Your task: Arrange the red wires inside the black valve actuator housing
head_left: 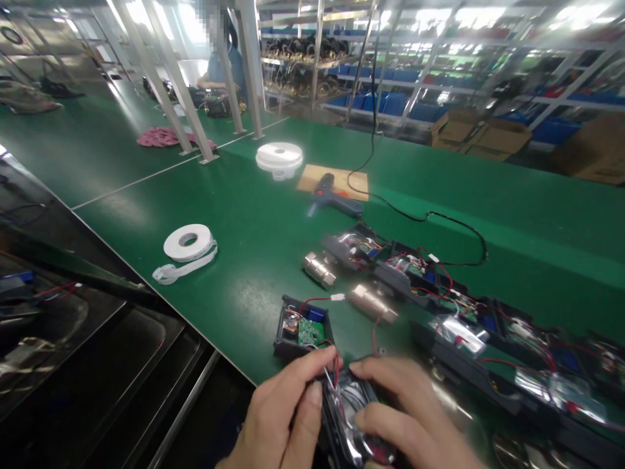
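Note:
At the near edge of the green bench, my left hand (288,410) grips the left side of a black plastic housing (349,407) with wires and clear film inside. Its thumb and forefinger close near red and white wires. Across the housing, my right hand (410,404) holds the other side, fingers curled over the edge and slightly blurred. Just beyond my left fingertips lies an open black case section (305,329) holding a green circuit board (311,332). A red lead runs from it to a white connector (337,297). Metal cylinders (372,303) lie to the right.
Rows of opened black housings (410,273) with wiring fill the right side. A glue gun (334,195) rests by a cardboard piece (359,182), its black cord trailing right. White tape rolls (188,242) sit left and farther back. Another person (227,68) is at the far bench.

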Demonstrator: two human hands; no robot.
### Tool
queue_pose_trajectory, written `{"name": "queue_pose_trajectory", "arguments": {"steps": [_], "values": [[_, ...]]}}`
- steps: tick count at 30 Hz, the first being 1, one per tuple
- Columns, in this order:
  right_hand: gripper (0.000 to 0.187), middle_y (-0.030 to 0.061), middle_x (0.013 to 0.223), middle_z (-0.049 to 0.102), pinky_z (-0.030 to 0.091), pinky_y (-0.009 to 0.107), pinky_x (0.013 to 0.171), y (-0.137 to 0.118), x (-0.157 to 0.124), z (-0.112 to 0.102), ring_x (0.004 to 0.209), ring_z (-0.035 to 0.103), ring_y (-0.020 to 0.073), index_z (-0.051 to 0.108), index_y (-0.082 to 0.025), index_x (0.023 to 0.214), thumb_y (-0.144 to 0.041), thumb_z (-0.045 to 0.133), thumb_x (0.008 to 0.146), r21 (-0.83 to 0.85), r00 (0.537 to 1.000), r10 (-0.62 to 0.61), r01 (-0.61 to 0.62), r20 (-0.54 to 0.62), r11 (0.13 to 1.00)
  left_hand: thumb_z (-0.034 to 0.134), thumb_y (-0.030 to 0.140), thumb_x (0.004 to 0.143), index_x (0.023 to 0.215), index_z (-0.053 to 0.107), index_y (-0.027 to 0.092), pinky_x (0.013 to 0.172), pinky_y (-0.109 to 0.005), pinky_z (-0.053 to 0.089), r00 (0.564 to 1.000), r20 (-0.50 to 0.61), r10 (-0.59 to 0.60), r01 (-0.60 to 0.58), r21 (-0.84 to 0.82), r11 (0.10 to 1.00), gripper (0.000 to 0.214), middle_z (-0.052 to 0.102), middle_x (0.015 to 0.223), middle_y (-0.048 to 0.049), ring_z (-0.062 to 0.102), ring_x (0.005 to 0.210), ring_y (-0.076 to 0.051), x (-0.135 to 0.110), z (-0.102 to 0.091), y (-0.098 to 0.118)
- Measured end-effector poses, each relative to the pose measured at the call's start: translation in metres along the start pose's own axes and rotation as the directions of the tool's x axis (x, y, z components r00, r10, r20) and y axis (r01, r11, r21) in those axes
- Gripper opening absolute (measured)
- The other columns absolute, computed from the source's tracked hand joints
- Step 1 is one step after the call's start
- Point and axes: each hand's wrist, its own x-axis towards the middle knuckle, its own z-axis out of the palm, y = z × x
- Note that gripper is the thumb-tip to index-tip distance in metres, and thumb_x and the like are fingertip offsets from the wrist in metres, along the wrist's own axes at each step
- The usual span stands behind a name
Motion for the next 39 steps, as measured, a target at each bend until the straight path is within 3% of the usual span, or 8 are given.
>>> {"name": "queue_pose_trajectory", "arguments": {"steps": [5, 11, 16, 24, 29, 34, 37, 39], "values": [[0.015, 0.0085, 0.119, 0.072, 0.06, 0.035, 0.088, 0.0, 0.011, -0.006, 0.103, 0.07, 0.0244, 0.068, -0.027, 0.106, -0.039, 0.064, 0.099, -0.012, 0.995, -0.026, 0.027, 0.098, 1.0, 0.046, 0.028, 0.108, 0.137, 0.059, 0.031, 0.097, -0.023, 0.059, 0.969, 0.037, -0.243, 0.242, -0.306, 0.921, 0.032, 0.075, 0.128, -0.0019, 0.072, 0.115, -0.017, 0.005, 0.002, 0.0], [0.014, 0.0093, 0.12, 0.073, 0.06, 0.039, 0.093, 0.007, 0.005, -0.004, 0.11, 0.068, 0.0259, 0.069, -0.026, 0.107, -0.036, 0.066, 0.097, -0.056, 0.992, -0.098, 0.103, 0.077, 0.993, 0.046, 0.031, 0.108, 0.138, 0.059, 0.033, 0.1, -0.023, 0.057, 0.959, 0.054, -0.279, 0.278, -0.373, 0.885, 0.032, 0.074, 0.13, -0.0014, 0.07, 0.118, -0.017, 0.007, 0.003, 0.0], [0.019, 0.006, 0.118, 0.077, 0.057, 0.053, 0.103, 0.009, 0.002, 0.002, 0.107, 0.071, 0.0278, 0.069, -0.027, 0.109, -0.04, 0.07, 0.095, -0.171, 0.986, -0.168, 0.165, 0.001, 0.971, 0.046, 0.026, 0.108, 0.141, 0.055, 0.036, 0.1, -0.018, 0.056, 0.982, 0.02, -0.187, 0.187, -0.198, 0.962, 0.036, 0.072, 0.133, 0.0019, 0.07, 0.118, -0.014, 0.004, 0.002, 0.0], [0.02, 0.0046, 0.116, 0.079, 0.059, 0.053, 0.104, 0.011, -0.007, 0.011, 0.102, 0.074, 0.0261, 0.07, -0.025, 0.11, -0.038, 0.07, 0.095, -0.219, 0.982, -0.179, 0.163, -0.054, 0.962, 0.059, 0.015, 0.098, 0.141, 0.053, 0.026, 0.107, -0.017, 0.05, 0.993, -0.073, 0.091, -0.072, 0.232, 0.97, 0.045, 0.072, 0.132, -0.0019, 0.07, 0.119, -0.014, -0.003, -0.001, -0.007], [0.023, 0.0024, 0.12, 0.078, 0.04, 0.052, 0.122, 0.009, -0.005, 0.014, 0.107, 0.071, 0.0237, 0.069, -0.024, 0.114, -0.028, 0.07, 0.091, -0.213, 0.982, -0.156, 0.132, -0.102, 0.968, 0.057, 0.03, 0.103, 0.136, 0.059, 0.03, 0.093, -0.018, 0.059, 0.982, -0.093, -0.164, 0.159, -0.061, 0.985, 0.034, 0.073, 0.127, -0.0012, 0.074, 0.109, -0.016, 0.0, 0.008, 0.0], [0.028, -0.0007, 0.126, 0.075, 0.018, 0.038, 0.131, 0.011, -0.012, 0.019, 0.117, 0.065, 0.0196, 0.067, -0.025, 0.119, -0.026, 0.071, 0.091, -0.131, 0.984, -0.121, 0.104, -0.128, 0.986, 0.056, 0.043, 0.1, 0.13, 0.06, 0.027, 0.089, -0.029, 0.06, 0.895, -0.071, -0.44, 0.4, -0.309, 0.863, 0.035, 0.073, 0.119, -0.0048, 0.074, 0.102, -0.022, 0.0, 0.033, 0.008], [0.043, 0.0044, 0.135, 0.07, 0.031, 0.038, 0.126, 0.011, -0.03, 0.023, 0.128, 0.061, 0.0237, 0.059, -0.025, 0.135, -0.04, 0.068, 0.096, 0.114, 0.989, 0.0, 0.017, -0.149, 0.993, 0.053, 0.041, 0.099, 0.127, 0.061, 0.028, 0.095, -0.035, 0.056, 0.886, -0.161, -0.435, 0.384, -0.274, 0.882, 0.032, 0.07, 0.117, -0.0045, 0.071, 0.103, -0.023, 0.0, 0.043, 0.013], [0.051, 0.0097, 0.144, 0.062, 0.046, 0.041, 0.117, 0.008, -0.047, 0.026, 0.136, 0.055, 0.0298, 0.053, -0.027, 0.141, -0.051, 0.063, 0.098, 0.31, 0.952, 0.25, -0.188, -0.175, 0.932, 0.053, 0.04, 0.098, 0.126, 0.061, 0.029, 0.095, -0.036, 0.054, 0.889, -0.226, -0.398, 0.351, -0.221, 0.91, 0.031, 0.068, 0.116, -0.0038, 0.07, 0.101, -0.023, -0.001, 0.046, 0.015]]}}
